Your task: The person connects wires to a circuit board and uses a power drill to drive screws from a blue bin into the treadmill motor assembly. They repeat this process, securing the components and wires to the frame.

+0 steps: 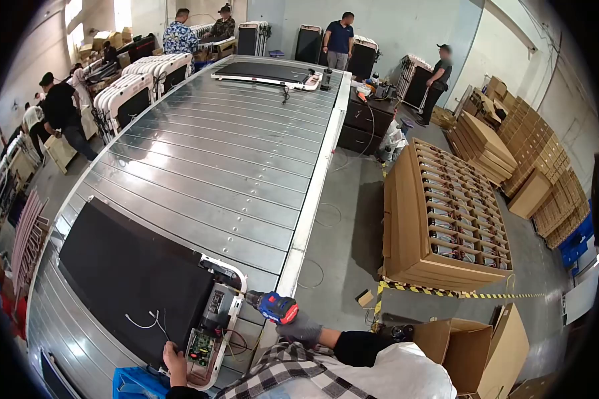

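Note:
A flat black treadmill deck (133, 272) lies on the metal slat conveyor (226, 159), its white end housing open with a green circuit board (202, 346) and wires showing. My right hand (301, 328), in a grey glove, grips a blue and red power screwdriver (275, 307) whose tip points left at the housing. At the lower edge of the view, my left hand (174, 363) rests on the near edge of the housing, beside the circuit board, holding nothing that I can see.
A second treadmill (266, 73) lies at the conveyor's far end. Several people stand around the far end and left side. Stacked cardboard boxes (446, 219) stand on the floor to the right behind striped tape. An open carton (472, 349) sits near my right elbow.

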`<state>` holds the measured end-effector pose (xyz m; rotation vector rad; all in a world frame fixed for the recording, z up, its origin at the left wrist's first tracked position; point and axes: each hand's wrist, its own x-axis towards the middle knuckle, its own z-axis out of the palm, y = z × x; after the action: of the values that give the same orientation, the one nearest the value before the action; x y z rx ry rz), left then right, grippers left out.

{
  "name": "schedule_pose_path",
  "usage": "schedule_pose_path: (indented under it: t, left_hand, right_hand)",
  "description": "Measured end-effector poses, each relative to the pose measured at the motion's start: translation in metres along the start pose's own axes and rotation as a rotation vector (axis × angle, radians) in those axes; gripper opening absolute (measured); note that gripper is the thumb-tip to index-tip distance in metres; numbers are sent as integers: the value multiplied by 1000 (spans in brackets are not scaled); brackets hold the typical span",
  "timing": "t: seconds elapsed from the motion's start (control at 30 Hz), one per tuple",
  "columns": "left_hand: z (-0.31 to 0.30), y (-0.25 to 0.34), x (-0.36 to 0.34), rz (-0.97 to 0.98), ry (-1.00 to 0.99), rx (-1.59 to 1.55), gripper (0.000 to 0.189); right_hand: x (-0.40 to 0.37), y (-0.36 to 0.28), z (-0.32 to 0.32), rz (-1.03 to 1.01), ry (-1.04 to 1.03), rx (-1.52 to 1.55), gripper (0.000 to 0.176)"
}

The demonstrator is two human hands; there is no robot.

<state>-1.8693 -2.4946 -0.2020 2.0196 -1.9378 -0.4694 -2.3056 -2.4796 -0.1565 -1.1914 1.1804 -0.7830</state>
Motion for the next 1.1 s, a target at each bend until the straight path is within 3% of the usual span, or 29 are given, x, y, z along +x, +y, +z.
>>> schedule_pose_path:
  t: [0.13,0.23,0.43,0.47,0.5,0.57,0.6,0.63,0.67,0.7,0.77,0.8,0.83,0.87,0.97,1.1]
  left_hand:
    - [-15,-11,-22,-197,401,-213,38]
    - [-14,-59,-40,-309,657,-297,39]
    - [-9,-112,-39,-567,541,-167,40]
    - [-5,-120,-35,-517,503,-278,41]
    - [21,-154,-29,-426,645,-722,40]
    - [18,-148,-27,-348,617,-748,40]
    - [9,-139,-26,-429,611,-448,38]
    - [-3,-133,-26,-547,495,-357,41]
    - [-12,-113,-27,-598,536,-74,45]
    - [-3,-99,-30,-556,701,110,44]
    - [-24,-21,-34,-337,764,152,36]
    - [-24,5,-37,-338,761,30,32]
    - [-23,29,-43,-344,648,117,28]
    - [-11,40,-52,-182,617,104,28]
    - [17,75,-59,-123,349,5,33]
    - [33,78,-50,-275,385,-74,36]
  right_hand:
    - [2,-2,8,2,-1,9,9]
    - [1,-2,11,9,-4,6,9]
    - [-1,-4,10,4,-13,-10,8]
    - [0,-2,10,1,-12,-22,8]
    - [3,0,10,-3,-26,-40,8]
    - [6,5,8,-14,-39,-68,7]
    - [3,8,7,-12,-49,-86,7]
    - [2,10,4,-5,-46,-80,7]
    - [4,10,2,5,-42,-62,7]
    - [6,9,0,21,-43,-28,7]
    - [7,6,-7,58,-51,35,7]
    - [7,6,-10,77,-56,66,8]
    - [7,7,-15,89,-67,85,8]
    - [9,13,-18,103,-91,89,8]
    - [20,50,-33,82,-168,21,5]
    - [37,20,-27,93,-212,61,5]
